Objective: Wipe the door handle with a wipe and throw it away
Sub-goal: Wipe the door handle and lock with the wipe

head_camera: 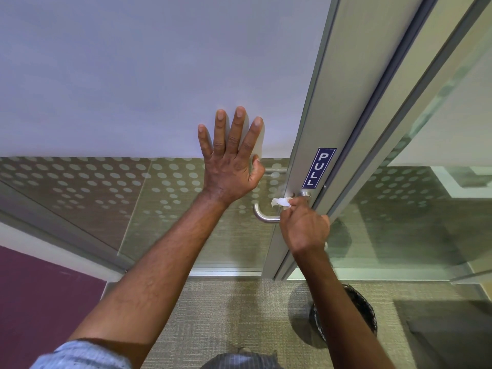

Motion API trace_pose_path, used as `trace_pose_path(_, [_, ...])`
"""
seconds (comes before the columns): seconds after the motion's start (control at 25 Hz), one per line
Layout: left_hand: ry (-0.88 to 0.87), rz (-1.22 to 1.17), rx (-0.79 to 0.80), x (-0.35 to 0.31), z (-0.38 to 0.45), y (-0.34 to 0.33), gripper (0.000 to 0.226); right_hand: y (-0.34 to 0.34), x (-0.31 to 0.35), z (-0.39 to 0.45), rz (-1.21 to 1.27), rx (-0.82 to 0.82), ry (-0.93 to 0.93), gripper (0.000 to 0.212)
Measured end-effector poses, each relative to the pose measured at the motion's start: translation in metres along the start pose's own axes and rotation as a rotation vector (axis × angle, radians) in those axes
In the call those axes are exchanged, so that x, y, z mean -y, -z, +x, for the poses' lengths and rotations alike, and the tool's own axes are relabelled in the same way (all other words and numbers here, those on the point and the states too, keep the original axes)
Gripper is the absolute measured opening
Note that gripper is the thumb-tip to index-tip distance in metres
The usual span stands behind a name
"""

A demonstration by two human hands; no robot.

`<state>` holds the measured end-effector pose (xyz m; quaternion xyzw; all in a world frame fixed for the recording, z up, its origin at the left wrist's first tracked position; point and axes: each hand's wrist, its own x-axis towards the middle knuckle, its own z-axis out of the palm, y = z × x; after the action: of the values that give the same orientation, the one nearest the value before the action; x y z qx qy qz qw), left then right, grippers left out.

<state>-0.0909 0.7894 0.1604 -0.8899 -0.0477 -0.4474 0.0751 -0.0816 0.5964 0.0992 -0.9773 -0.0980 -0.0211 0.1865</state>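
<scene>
A curved steel door handle (262, 215) sticks out from the metal frame of a glass door, just below a blue PULL sticker (318, 168). My right hand (303, 227) is closed around a small crumpled white wipe (280, 202) and presses it against the handle near its mounting. Part of the handle is hidden under that hand. My left hand (231, 161) lies flat against the frosted door glass (133, 75), fingers spread, above and left of the handle.
A black mesh waste bin (359, 307) stands on the beige carpet below my right forearm, beside the door's foot. A dotted glass strip (106, 182) runs across the door. A purple wall panel (40, 288) is at lower left.
</scene>
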Motion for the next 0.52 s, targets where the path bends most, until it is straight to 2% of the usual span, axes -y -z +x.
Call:
trace_pose_path(0.12, [0.001,-0.003,0.004,0.0,0.0,0.0,0.113,0.007,-0.002,-0.001,0.046,0.033,0.024,0.037])
trace_pose_path(0.24, [0.003,-0.003,0.008,0.0,0.0,0.001,0.112,0.017,-0.001,-0.007,0.148,-0.066,0.053,0.033])
trace_pose_path(0.32, [0.003,-0.008,0.007,0.0,0.0,0.001,0.112,0.017,0.002,-0.015,0.185,-0.106,0.057,0.039])
trace_pose_path(0.52, [-0.002,0.0,0.01,-0.001,0.0,0.002,0.112,0.007,0.008,-0.023,0.02,-0.028,0.051,0.044])
